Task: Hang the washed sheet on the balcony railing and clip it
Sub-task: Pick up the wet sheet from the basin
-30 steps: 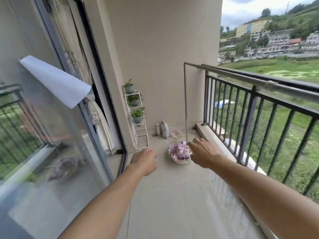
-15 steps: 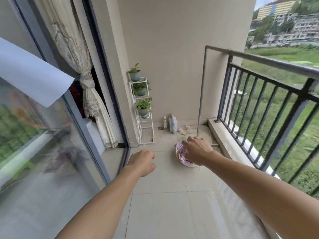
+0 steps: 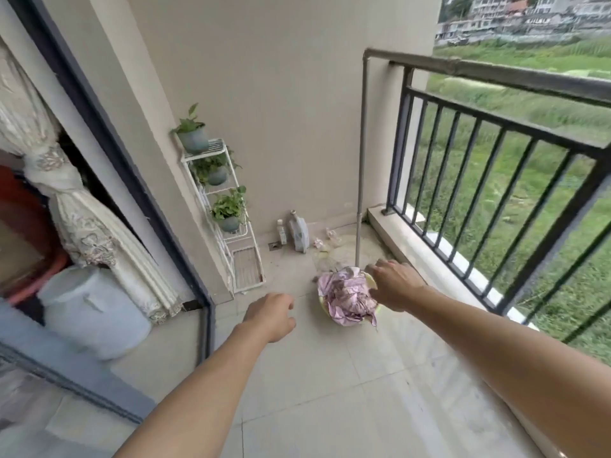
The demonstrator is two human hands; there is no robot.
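sheet (image 3: 347, 297) lies crumpled in a heap on the tiled floor (image 3: 330, 375), inside a pale yellow-green basin (image 3: 373, 281) of which only some parts of the rim show. the heap is almost round, so it has no clear long axis and points no way; only one thin corner of cloth hangs over the near rim of the basin toward the camera. the cloth is pale purple and pink with a printed pattern, folded on itself in many deep wrinkles — i cannot tell from here if it is wet.

the basin stands near the foot of a grey vertical pipe (image 3: 362, 153), between the low concrete curb under the balcony railing (image 3: 496, 133) and the white plant stand (image 3: 228, 219) with three potted plants by the wall. the railing is dark metal with upright bars, and the pipe bends at its top and runs along the upper bar.

right hand (image 3: 393, 285) is stretched out over the far right edge of the basin, palm down, fingers curled loosely and holding nothing; whether it touches the sheet i cannot tell. left hand (image 3: 271, 314) hovers over bare floor, left of the basin and apart from it — fingers half curled, also holding nothing.
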